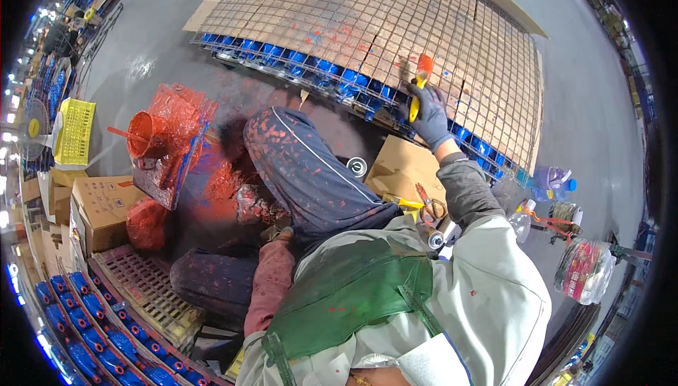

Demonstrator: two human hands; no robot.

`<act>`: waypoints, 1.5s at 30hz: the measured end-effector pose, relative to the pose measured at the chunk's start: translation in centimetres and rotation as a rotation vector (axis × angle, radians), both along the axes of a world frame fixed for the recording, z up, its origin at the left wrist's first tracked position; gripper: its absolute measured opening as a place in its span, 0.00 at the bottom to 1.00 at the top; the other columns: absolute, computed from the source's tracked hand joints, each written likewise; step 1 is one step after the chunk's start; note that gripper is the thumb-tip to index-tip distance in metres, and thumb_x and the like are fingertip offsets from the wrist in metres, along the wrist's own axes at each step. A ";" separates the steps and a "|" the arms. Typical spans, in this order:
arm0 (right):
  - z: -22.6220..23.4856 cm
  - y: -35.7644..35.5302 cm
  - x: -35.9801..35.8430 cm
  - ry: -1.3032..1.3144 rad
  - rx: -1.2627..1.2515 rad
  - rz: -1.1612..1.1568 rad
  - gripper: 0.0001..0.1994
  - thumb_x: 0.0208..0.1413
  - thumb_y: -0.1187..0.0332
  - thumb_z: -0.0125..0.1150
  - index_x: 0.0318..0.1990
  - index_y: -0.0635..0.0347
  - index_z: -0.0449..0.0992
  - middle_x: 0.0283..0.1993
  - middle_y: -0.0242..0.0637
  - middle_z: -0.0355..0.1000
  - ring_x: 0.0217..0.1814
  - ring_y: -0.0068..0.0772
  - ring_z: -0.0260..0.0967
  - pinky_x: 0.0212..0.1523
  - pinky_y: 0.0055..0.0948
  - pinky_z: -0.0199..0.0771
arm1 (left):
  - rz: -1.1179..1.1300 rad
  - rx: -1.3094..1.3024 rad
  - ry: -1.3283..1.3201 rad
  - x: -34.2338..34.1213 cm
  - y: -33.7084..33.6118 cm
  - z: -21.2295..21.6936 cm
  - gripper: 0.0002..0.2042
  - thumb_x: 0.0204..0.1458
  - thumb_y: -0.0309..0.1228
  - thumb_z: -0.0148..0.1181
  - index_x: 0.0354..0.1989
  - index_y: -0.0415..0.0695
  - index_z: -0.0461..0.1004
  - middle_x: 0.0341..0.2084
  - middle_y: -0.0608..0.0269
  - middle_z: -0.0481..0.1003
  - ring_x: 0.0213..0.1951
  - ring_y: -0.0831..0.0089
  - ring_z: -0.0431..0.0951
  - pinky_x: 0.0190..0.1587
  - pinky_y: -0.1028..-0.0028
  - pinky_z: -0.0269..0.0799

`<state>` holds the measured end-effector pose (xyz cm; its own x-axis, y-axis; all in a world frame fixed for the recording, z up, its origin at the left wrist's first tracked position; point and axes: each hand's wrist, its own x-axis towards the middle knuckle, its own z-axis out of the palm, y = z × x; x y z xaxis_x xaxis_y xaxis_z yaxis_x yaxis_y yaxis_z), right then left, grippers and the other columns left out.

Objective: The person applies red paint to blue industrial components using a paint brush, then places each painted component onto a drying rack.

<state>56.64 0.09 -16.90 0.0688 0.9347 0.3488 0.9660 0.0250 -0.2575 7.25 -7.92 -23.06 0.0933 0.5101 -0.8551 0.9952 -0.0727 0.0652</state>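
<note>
The brush was held in the right hand, which was covered by a dark glove, over the wire grid, close to its near edge. The right grip was closed around the yellow handle, and the bristles were left free beyond the fingers. The bristles were pointed toward the far edge of the wire grid, and the long axis was inclined slightly to the right. The bristles were coloured orange-red. The left hand was placed on the near side of the wire grid, well apart from it; whether anything was held there could not be told.
</note>
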 end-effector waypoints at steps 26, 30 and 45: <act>-0.9 7.8 1.9 -0.091 -0.058 0.093 0.37 0.44 0.44 0.66 0.60 0.52 0.65 0.59 0.53 0.65 0.68 0.55 0.56 0.70 0.59 0.42 | 0.008 -0.074 -0.007 1.2 1.5 -0.2 0.24 0.56 0.52 0.46 0.54 0.50 0.73 0.48 0.48 0.77 0.50 0.51 0.77 0.54 0.58 0.71; -0.5 10.0 3.4 -0.059 -0.043 0.089 0.32 0.49 0.48 0.64 0.58 0.54 0.66 0.54 0.52 0.68 0.63 0.53 0.61 0.68 0.54 0.49 | 0.004 -0.085 -0.010 1.4 1.5 -0.4 0.24 0.56 0.52 0.46 0.54 0.50 0.73 0.47 0.48 0.77 0.50 0.50 0.77 0.54 0.58 0.72; 2.2 18.5 3.4 -0.181 0.191 0.000 0.18 0.55 0.62 0.59 0.54 0.49 0.70 0.42 0.45 0.72 0.41 0.48 0.73 0.39 0.43 0.74 | -0.010 -0.091 -0.020 1.7 1.0 -1.0 0.23 0.57 0.51 0.45 0.52 0.50 0.74 0.47 0.49 0.77 0.50 0.50 0.77 0.53 0.58 0.72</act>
